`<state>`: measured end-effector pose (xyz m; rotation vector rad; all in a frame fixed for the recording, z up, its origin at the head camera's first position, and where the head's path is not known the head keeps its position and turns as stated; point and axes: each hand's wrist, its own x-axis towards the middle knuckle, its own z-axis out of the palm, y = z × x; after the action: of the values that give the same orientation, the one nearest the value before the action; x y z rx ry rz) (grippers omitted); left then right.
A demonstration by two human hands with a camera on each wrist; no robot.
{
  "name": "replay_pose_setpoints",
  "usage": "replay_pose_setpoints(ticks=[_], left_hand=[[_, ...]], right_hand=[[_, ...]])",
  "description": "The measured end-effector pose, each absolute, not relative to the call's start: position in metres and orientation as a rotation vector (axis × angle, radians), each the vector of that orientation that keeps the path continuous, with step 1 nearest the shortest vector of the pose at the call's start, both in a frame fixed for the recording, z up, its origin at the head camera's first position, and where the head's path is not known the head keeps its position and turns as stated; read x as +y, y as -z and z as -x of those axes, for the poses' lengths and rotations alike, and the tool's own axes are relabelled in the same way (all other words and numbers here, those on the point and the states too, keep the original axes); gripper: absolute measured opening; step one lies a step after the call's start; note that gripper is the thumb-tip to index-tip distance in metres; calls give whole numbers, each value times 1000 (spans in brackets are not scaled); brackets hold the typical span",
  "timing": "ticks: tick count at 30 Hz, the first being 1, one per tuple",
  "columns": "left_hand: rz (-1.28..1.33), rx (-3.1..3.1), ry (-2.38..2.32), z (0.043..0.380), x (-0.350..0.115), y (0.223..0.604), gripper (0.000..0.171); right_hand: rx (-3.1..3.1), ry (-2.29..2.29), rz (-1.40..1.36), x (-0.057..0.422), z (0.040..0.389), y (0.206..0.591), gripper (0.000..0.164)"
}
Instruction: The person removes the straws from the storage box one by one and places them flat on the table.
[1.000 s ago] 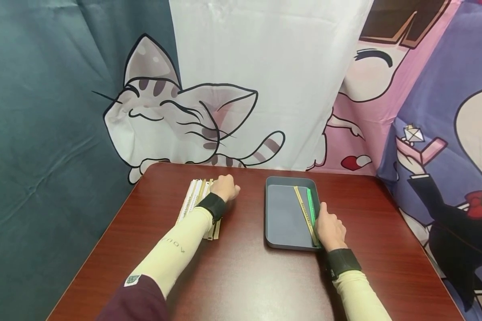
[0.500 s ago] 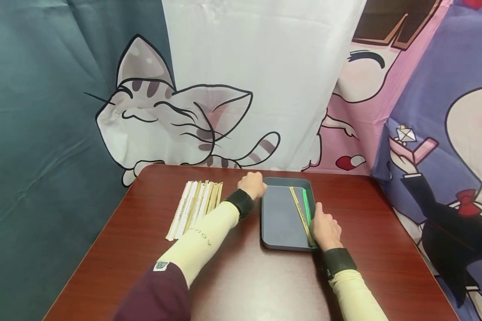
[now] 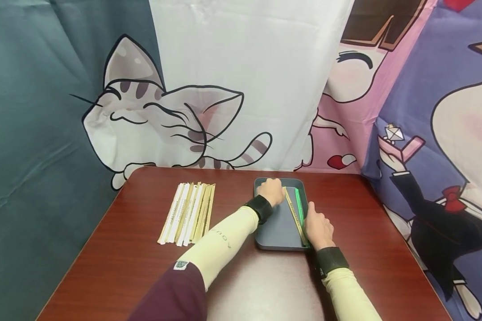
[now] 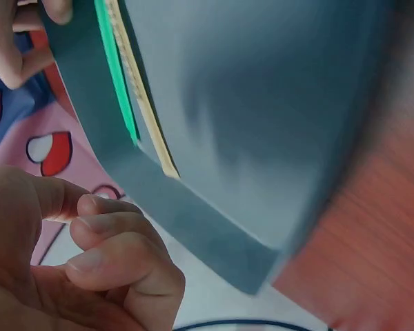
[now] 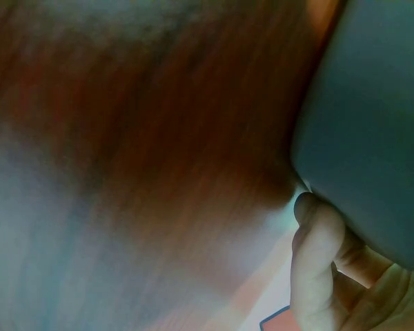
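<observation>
My left hand [image 3: 271, 191] is over the far left part of a dark grey tray [image 3: 279, 229]. In the left wrist view its fingers are loosely bent, and nothing shows between them and the thumb. My right hand [image 3: 320, 228] grips the tray's right wall, thumb near the rim. Inside the tray, along that wall, a slim gold stick [image 3: 292, 211] with printing lies slanted beside a green stick [image 3: 299, 205]. Left of the tray, several slim wrapped sticks [image 3: 186, 214], white and gold with printing, lie side by side on the table.
The brown wooden table [image 3: 116, 263] ends at the back against a hung cloth [image 3: 225, 44] printed with a cartoon cat. More printed cloth [image 3: 409, 102] hangs along the right side.
My left hand has moved right from the row of sticks to over the tray. The head view has turned slightly right. My right hand stays at the tray's right wall.
</observation>
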<state>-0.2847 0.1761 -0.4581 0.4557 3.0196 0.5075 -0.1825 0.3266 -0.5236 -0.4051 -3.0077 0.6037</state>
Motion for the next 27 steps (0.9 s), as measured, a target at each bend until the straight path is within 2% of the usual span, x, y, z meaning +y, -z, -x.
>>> replay_pose_setpoints(ticks=[7, 16, 24, 27], left_hand=[[-480, 2977, -487, 277, 205, 479, 21], [-485, 2932, -406, 263, 226, 498, 30], [-459, 2895, -427, 264, 231, 506, 21], [-446, 2885, -397, 265, 233, 512, 23]], right_hand=[[-3018, -588, 408, 326, 184, 523, 30], [-3008, -589, 404, 325, 187, 523, 23], [-2998, -585, 411, 327, 188, 521, 22], [-2993, -581, 416, 326, 187, 523, 23]])
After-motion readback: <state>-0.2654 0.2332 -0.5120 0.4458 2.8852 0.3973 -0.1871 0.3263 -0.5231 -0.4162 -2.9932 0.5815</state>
